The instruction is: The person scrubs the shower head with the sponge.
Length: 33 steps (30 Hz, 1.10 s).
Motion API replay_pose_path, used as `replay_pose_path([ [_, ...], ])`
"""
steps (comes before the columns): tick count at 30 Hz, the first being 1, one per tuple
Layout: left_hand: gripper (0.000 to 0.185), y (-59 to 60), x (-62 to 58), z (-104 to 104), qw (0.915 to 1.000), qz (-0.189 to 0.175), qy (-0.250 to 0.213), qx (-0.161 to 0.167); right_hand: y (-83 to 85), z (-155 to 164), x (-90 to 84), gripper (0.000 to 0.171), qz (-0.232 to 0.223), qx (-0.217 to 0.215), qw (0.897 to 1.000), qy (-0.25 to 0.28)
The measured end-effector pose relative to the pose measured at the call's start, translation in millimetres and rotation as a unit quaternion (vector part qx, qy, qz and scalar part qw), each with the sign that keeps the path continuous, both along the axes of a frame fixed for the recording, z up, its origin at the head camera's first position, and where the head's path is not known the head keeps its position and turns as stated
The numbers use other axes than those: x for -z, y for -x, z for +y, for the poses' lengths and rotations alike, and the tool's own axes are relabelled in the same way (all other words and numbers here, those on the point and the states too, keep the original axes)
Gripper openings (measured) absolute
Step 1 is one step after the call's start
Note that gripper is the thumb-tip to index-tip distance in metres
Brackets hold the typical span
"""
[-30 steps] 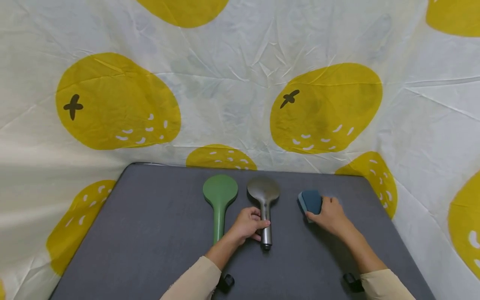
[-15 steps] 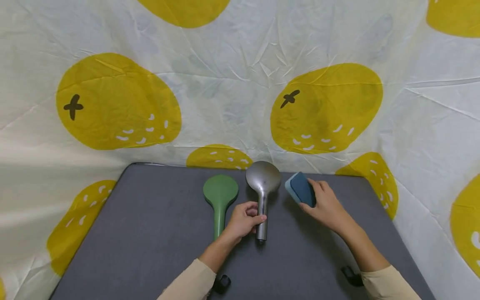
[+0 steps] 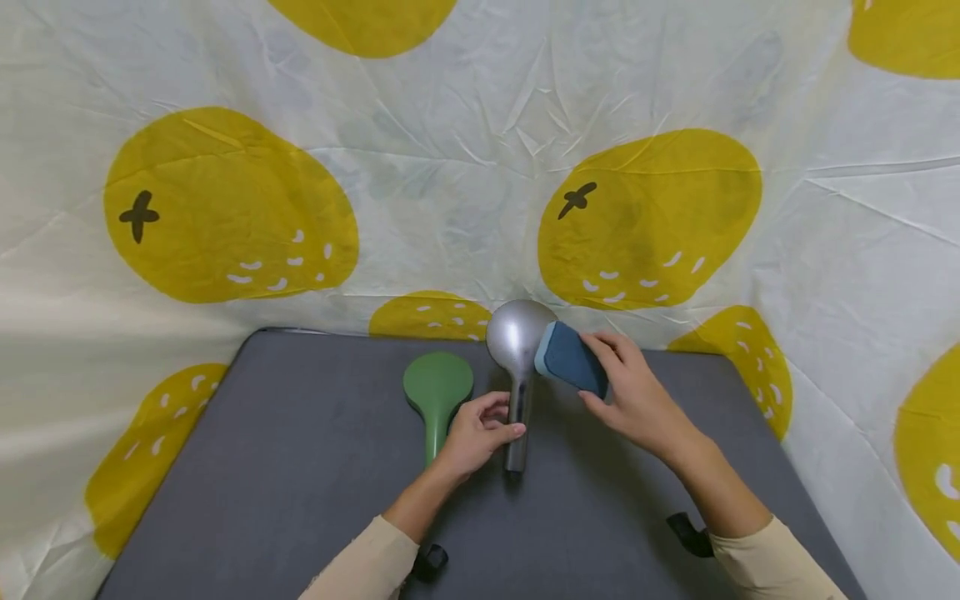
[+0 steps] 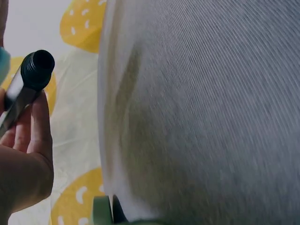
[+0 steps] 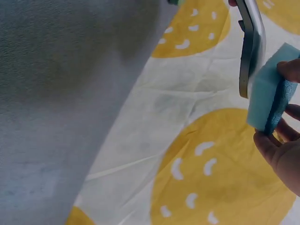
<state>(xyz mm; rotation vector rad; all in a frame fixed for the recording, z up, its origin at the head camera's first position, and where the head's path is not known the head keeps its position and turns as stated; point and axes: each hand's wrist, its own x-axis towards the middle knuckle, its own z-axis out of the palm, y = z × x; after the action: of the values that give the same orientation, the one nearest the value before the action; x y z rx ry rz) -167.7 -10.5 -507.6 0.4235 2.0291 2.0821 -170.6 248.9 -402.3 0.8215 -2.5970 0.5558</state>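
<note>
A grey metallic shower head is raised off the table, its round head up and away. My left hand grips its handle; in the left wrist view the threaded end of the handle points toward the camera. My right hand pinches a two-layer sponge, dark blue on one side and light blue on the other. The light side lies right at the shower head's rim, as the right wrist view shows with the sponge against the head's edge. A green shower head lies left of my left hand.
The dark grey table has its far edge against a white curtain printed with yellow fruit. Black straps with small mounts sit at both wrists. My left forearm covers the lower handle of the green shower head.
My left hand has lifted the metallic shower head up off the table and slightly left. My right hand has raised the sponge and carried it left to the shower head.
</note>
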Motion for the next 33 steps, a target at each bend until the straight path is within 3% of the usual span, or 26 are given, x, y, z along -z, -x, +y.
replay_pose_path([
  [7,0.044,3.6,-3.7,-11,0.9982,0.057,0.011,-0.012,-5.3,-19,-11.0,0.084,0.104,-0.063,0.992,-0.044],
  [11,0.044,3.2,-6.1,-14,0.9964,0.078,0.031,-0.009,-11.4,-32,-13.9,0.085,0.117,-0.08,0.987,-0.078],
  [15,0.044,-0.4,-8.7,-16,0.9957,0.091,0.021,0.003,-16.5,-44,-14.1,0.083,0.131,-0.089,0.982,-0.099],
  [24,0.035,-8.4,-15.5,-17,0.9941,0.097,0.024,-0.042,-20.7,-56,-11.9,0.08,0.162,-0.085,0.975,-0.128],
  [29,0.036,-12.7,-16.4,-16,0.9937,0.093,0.039,-0.048,-17.7,-60,-17.3,0.077,0.189,-0.073,0.968,-0.148],
  [33,0.042,-16.5,-19.2,-13,0.9936,0.096,0.033,-0.049,-11.1,-63,-25.2,0.072,0.187,-0.063,0.968,-0.158],
])
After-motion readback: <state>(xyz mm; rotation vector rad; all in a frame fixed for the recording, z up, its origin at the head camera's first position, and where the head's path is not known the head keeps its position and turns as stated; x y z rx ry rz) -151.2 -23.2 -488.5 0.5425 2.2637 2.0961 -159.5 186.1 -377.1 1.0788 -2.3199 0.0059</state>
